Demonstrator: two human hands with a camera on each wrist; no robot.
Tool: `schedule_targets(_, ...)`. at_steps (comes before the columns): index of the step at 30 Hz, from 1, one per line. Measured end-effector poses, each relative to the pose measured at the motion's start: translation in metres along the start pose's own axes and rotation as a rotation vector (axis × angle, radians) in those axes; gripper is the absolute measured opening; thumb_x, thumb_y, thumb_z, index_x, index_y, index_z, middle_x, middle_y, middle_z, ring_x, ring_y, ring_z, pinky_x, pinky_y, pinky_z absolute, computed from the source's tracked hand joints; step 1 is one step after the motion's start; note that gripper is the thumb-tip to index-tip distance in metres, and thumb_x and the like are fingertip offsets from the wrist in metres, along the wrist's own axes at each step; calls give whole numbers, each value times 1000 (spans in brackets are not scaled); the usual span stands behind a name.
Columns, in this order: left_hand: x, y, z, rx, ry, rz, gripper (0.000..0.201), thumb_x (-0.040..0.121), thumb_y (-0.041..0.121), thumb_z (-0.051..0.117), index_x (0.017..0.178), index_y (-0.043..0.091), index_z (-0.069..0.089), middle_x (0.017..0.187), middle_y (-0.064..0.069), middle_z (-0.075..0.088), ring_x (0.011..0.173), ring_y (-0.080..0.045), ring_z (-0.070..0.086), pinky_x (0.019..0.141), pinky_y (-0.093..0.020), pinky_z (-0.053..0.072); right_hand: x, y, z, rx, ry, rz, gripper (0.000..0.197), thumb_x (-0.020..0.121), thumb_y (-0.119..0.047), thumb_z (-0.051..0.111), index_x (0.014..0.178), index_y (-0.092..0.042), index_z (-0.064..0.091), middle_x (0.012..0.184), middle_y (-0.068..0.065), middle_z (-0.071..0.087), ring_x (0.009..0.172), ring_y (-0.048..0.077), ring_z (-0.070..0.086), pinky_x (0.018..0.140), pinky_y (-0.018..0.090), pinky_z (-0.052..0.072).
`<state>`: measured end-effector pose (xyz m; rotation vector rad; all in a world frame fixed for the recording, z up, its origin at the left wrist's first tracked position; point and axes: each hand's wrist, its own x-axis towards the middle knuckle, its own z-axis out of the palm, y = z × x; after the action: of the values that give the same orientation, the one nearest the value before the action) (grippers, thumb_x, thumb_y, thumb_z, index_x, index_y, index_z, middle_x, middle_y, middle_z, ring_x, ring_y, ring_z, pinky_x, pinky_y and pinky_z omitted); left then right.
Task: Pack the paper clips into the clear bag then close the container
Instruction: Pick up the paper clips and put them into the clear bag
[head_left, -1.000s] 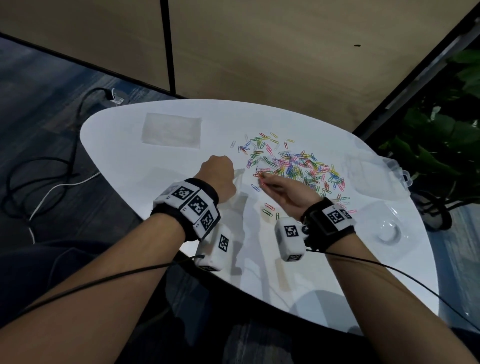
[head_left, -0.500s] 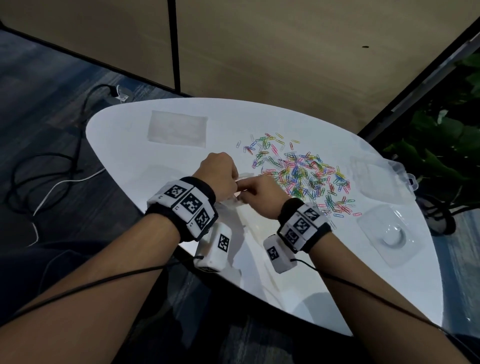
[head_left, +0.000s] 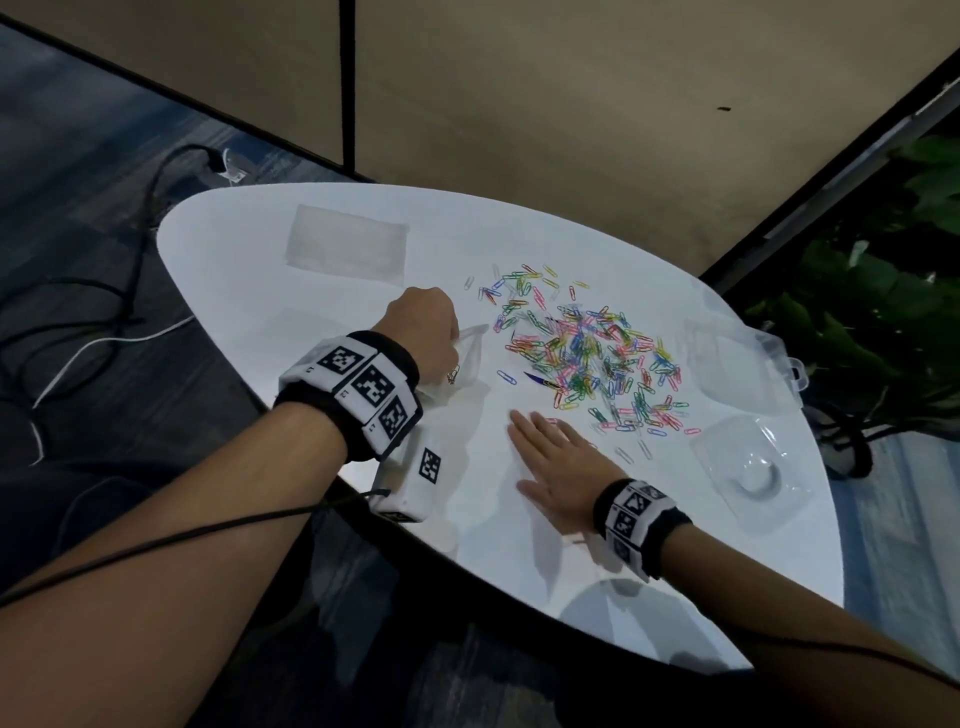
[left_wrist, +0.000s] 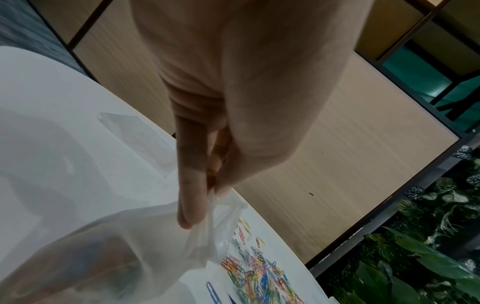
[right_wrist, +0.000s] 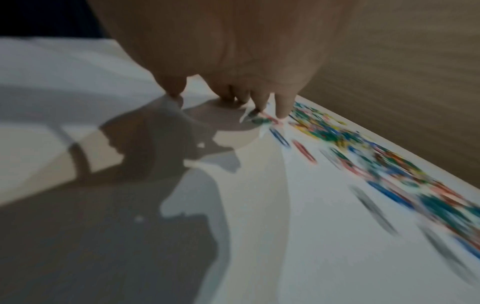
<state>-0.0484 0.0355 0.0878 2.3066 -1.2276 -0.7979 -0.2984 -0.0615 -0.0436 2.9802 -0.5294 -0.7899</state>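
— White table (head_left: 249, 291), left to right: what do we list?
— Left hand (head_left: 421, 332), fingers (left_wrist: 189, 197) pinching the clear bag (head_left: 467, 358) by its mouth, a few clips inside. Right hand (head_left: 556, 467), fingers spread flat, empty. Paper clips (head_left: 582, 353) heaped beyond; open container (head_left: 743, 364) far right.
— Advice?
— We should hold the mouth wide and sweep clips in.

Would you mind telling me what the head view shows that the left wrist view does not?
Only the head view shows the right hand flat on the table, plus the clear container and its lid. Only the left wrist view shows the fingertips pinching the clear bag. Both show the left hand and paper clips.
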Motion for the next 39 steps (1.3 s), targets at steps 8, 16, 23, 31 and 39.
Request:
schedule_targets(8, 0, 6, 14, 78, -64, -3, 33, 84, -3, 61, 111, 9, 75, 108, -11, 72, 98, -28, 69, 83, -33, 58, 9, 69, 22, -77, 163, 250, 65, 102, -26, 30, 153, -31, -9, 163, 3, -15, 150, 37, -4, 117, 60, 17)
schedule_targets(16, 3, 12, 23, 145, -47, 24, 26, 86, 1, 54, 92, 11, 77, 103, -14, 74, 95, -31, 70, 86, -35, 59, 45, 83, -7, 110, 217, 227, 63, 92, -5, 54, 149, -16, 29, 154, 11, 29, 126, 36, 43, 91, 45, 52)
schedule_targets(23, 6, 23, 24, 144, -45, 44, 31, 84, -1, 49, 90, 5, 78, 89, -12, 71, 92, -35, 68, 75, -32, 56, 42, 92, -27, 546, 454, 520, 19, 92, -6, 57, 99, -10, 75, 96, 9, 72, 82, 24, 65, 75, 24, 49)
schedule_targets(31, 3, 54, 34, 82, -74, 98, 31, 86, 1, 59, 110, 8, 77, 112, -12, 72, 104, -30, 68, 85, -31, 55, -1, 101, -56, 1896, 591, 732, 6, 84, 5, 69, 86, 0, 71, 93, 20, 73, 76, 25, 73, 79, 35, 61)
schedule_targets(39, 4, 91, 58, 55, -85, 120, 23, 87, 2, 58, 99, 10, 76, 94, -12, 72, 101, -28, 70, 86, -33, 57, -15, 53, -92, 2390, 368, 404, 11, 93, 1, 59, 102, 5, 63, 95, 14, 69, 91, 21, 69, 74, 22, 59)
